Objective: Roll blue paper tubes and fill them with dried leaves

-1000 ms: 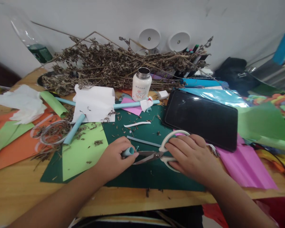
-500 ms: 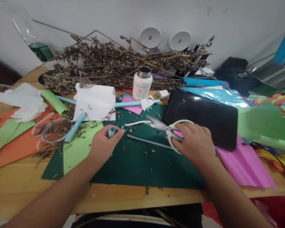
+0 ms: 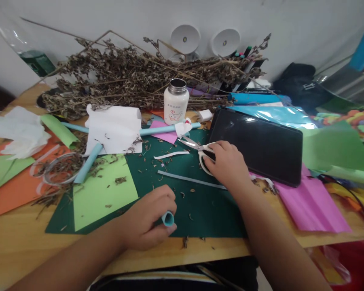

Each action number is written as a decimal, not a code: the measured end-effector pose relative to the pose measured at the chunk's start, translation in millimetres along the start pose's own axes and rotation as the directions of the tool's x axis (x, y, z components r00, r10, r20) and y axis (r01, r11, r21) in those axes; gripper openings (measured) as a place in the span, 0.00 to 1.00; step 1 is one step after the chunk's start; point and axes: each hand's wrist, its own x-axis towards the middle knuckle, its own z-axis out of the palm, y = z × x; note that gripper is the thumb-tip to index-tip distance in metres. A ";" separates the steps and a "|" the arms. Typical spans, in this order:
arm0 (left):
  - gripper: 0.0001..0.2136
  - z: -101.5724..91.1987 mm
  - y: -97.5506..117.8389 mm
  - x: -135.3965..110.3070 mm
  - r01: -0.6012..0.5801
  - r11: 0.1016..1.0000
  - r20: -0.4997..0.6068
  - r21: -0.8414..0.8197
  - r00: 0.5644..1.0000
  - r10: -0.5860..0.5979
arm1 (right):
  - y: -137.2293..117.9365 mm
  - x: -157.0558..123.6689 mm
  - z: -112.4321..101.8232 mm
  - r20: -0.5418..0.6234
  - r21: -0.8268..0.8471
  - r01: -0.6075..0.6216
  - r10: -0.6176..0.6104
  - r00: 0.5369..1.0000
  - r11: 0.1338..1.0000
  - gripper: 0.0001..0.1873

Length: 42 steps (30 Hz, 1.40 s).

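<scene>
My left hand [image 3: 147, 220] is closed around a short light-blue paper roll [image 3: 168, 218], held over the near edge of the dark green cutting mat [image 3: 206, 210]. Farther back, my right hand [image 3: 226, 163] grips the white handles of a pair of scissors [image 3: 197, 147], their blades pointing left toward a long light-blue paper tube [image 3: 162, 129]. A thin pale-blue paper strip [image 3: 191, 180] lies on the mat between my hands. A white paper sliver [image 3: 171, 154] lies just behind it.
A black tablet [image 3: 256, 145] lies right of the scissors, pink paper [image 3: 312, 206] in front of it. A white bottle [image 3: 176, 102] stands before a heap of dried branches [image 3: 133, 76]. Light green paper [image 3: 101, 194], orange paper [image 3: 15, 190], tape roll [image 3: 59, 169] and white sheet [image 3: 113, 129] lie at the left.
My left hand has drawn back toward me with the blue roll. My right hand has carried the scissors away from me, toward the back of the mat beside the tablet.
</scene>
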 end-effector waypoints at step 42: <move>0.09 0.3 -27.8 2.6 0.036 0.755 -0.505 -0.655 0.722 -0.473 | -17.7 -30.5 -12.0 0.294 0.212 0.563 -0.602 0.743 0.799 0.05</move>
